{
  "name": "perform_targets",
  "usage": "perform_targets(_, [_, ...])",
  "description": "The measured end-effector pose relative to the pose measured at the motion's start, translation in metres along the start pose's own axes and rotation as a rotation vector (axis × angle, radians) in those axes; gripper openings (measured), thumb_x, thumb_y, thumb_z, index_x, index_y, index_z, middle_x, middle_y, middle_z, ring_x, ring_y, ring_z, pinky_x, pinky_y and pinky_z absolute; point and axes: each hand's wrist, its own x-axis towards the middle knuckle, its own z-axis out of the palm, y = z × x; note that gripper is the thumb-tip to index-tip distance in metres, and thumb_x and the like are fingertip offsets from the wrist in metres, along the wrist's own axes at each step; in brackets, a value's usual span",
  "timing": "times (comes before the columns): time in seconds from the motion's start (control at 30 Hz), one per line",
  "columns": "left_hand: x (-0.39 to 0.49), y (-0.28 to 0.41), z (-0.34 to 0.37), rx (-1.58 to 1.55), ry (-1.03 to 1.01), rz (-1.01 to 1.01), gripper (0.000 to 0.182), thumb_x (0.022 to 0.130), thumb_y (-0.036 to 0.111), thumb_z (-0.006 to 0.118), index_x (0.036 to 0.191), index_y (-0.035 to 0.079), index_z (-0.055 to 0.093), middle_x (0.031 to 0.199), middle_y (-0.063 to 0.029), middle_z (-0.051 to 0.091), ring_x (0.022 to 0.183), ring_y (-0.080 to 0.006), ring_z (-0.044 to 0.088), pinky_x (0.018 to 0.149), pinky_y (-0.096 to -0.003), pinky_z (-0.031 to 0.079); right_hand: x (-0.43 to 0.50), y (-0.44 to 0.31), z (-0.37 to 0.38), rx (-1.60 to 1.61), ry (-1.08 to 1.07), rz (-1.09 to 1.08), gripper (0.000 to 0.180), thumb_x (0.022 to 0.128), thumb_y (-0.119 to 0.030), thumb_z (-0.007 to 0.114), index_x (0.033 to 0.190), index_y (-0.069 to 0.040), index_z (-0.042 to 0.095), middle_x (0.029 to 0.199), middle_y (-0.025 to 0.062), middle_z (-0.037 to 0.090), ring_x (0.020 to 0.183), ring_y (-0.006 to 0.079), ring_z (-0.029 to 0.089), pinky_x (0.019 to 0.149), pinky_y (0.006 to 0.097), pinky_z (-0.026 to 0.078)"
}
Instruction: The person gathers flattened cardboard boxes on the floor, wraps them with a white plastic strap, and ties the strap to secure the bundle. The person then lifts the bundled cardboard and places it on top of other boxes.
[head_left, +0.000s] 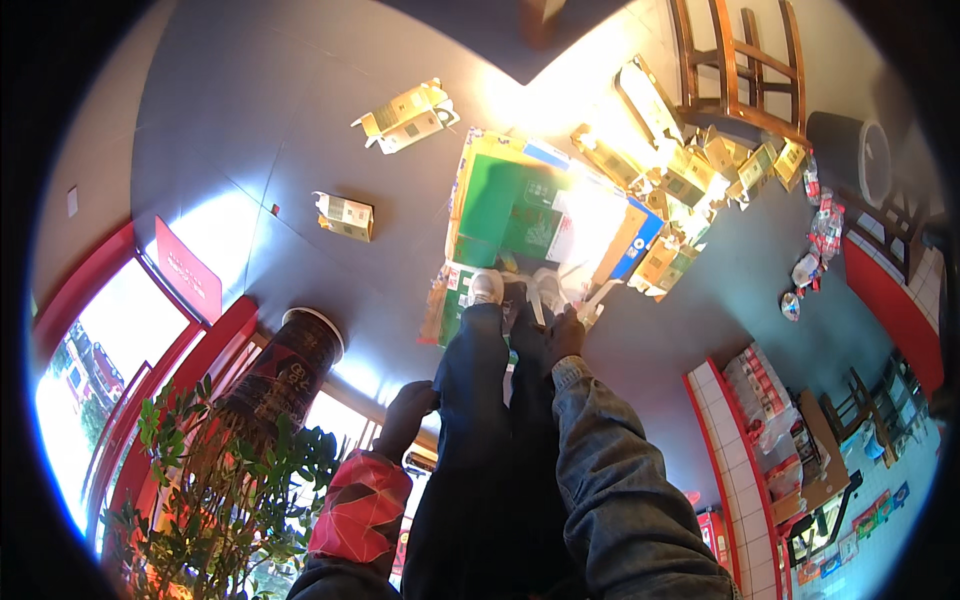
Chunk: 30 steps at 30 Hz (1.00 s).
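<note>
My left hand (406, 416) is beside my left leg near the knee; it appears to hold nothing, though its fingers are partly hidden. My right hand (564, 335) is beside my lower right leg, at the end of a whitish strip (598, 298) that lies by my shoe. Whether the fingers grip the strip cannot be told. My shoes stand at the near edge of a pile of flattened cardboard boxes (480, 202), with a green panel on top and glare on its right side. A blue and white cardboard piece (637, 244) sticks out at the right of the pile.
Small yellowish cartons (679, 176) lie heaped right of the pile. Two more, a carton (409, 116) and another carton (349, 217), lie to the left. Wooden chairs (739, 67), plastic bottles (825, 225), a large dark cup-shaped container (289, 367) and a leafy plant (232, 480) stand or lie around.
</note>
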Motion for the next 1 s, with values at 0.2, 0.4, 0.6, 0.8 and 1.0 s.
perform_targets(0.2, [0.007,-0.035,-0.032,-0.236,0.130,-0.080,0.024,0.096,0.012,0.062,0.115,-0.002,0.060,0.098,-0.0092,0.065,0.089,-0.0189,0.067,0.086,-0.0314,0.056,-0.006,-0.040,-0.021,0.638,-0.189,0.340,0.013,0.100,-0.013,0.051,0.105,-0.003,0.057,0.071,0.0088,0.059,0.055,0.0212,0.056,0.063,0.0409,0.061])
perform_targets(0.4, [0.032,-0.043,-0.067,-0.228,0.014,-0.101,0.033,0.099,0.012,0.060,0.129,0.001,0.054,0.114,-0.0123,0.066,0.105,-0.0227,0.066,0.095,-0.0353,0.054,-0.023,-0.091,-0.067,-0.406,-0.019,-0.268,0.025,0.090,-0.020,0.071,0.094,-0.001,0.054,0.065,0.0124,0.061,0.061,0.0336,0.065,0.060,0.0499,0.055])
perform_targets(0.6, [0.057,-0.016,-0.057,-0.042,-0.003,-0.010,0.043,0.098,0.023,0.060,0.129,-0.006,0.055,0.111,-0.0173,0.069,0.100,-0.0259,0.070,0.092,-0.0364,0.056,-0.001,-0.115,-0.088,0.969,-0.028,0.616,0.050,0.107,-0.039,0.037,0.067,-0.011,0.045,0.048,0.0035,0.035,0.032,0.0173,0.034,0.060,0.0485,0.063])
perform_targets(0.8, [0.123,0.022,-0.017,0.176,-0.042,0.023,0.035,0.098,0.014,0.060,0.125,-0.007,0.057,0.110,-0.0148,0.067,0.098,-0.0220,0.068,0.091,-0.0326,0.055,0.016,-0.073,-0.118,0.708,-0.048,0.337,0.033,0.105,-0.031,0.046,0.084,-0.005,0.051,0.054,0.0004,0.039,0.039,0.0136,0.046,0.059,0.0387,0.062])
perform_targets(1.0, [0.215,0.047,0.028,0.851,-0.260,0.553,0.025,0.096,0.014,0.057,0.115,-0.001,0.061,0.104,-0.0137,0.065,0.093,-0.0254,0.066,0.085,-0.0353,0.054,0.028,-0.059,-0.150,-0.016,-0.005,-0.042,0.037,0.089,-0.029,0.068,0.093,0.003,0.051,0.065,0.0154,0.060,0.062,0.0334,0.064,0.058,0.0450,0.052])
